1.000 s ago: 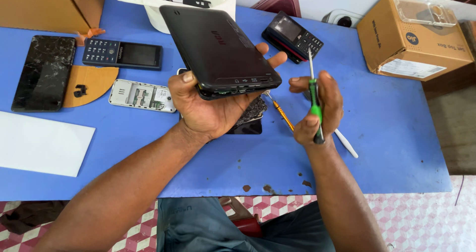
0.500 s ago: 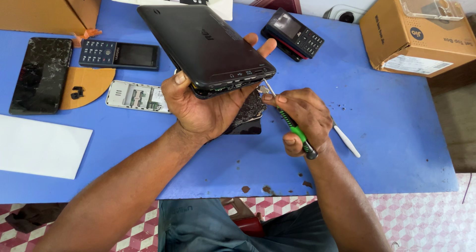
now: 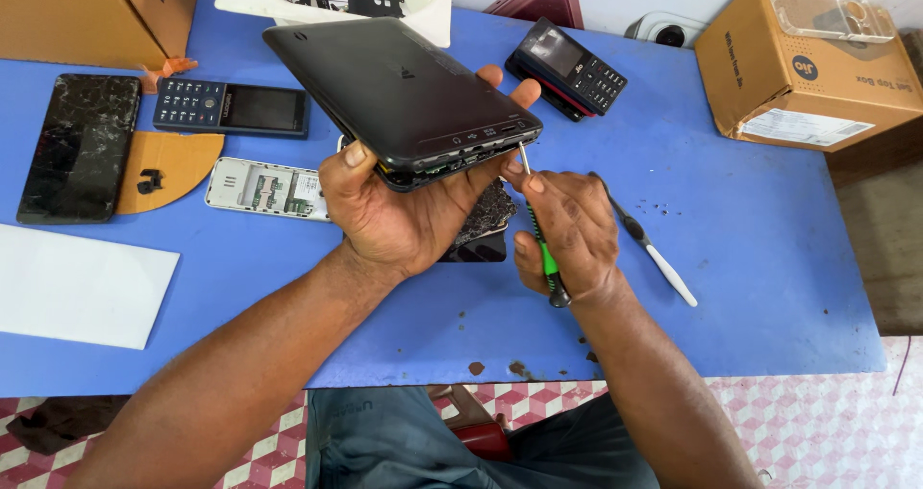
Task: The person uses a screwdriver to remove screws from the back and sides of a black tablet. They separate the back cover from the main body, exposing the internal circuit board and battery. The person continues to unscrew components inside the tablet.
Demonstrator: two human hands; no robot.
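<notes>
- A white tray (image 3: pixel 428 18) is set at the far edge of the blue desk (image 3: pixel 750 249); dark small parts are seen in it, too cut off to be identified.
- A brown cardboard box (image 3: pixel 817 75) stands at the far right corner, a clear phone case (image 3: pixel 827 8) laid on its top. Another cardboard box (image 3: pixel 96 13) is cut off at the far left corner.
- A cracked dark panel (image 3: pixel 486 225) is largely hidden under the left hand (image 3: pixel 404 210).
- The black tablet (image 3: pixel 404 90) is held above the middle of the desk, tilted, back side up; it is gripped from below by the left hand, with the thumb on its near edge and fingers curled under it.
- A green-handled screwdriver (image 3: pixel 543 253) is clasped in the closed right hand (image 3: pixel 567 234); its tip is set against the tablet's near corner seam, where the casing gapes slightly.
- A white-tipped tool (image 3: pixel 663 268) lies just beside the right hand.
- Near the left edge, a smashed phone (image 3: pixel 82 148), a keypad phone (image 3: pixel 231 107) and an opened phone body (image 3: pixel 264 189) are laid out.
</notes>
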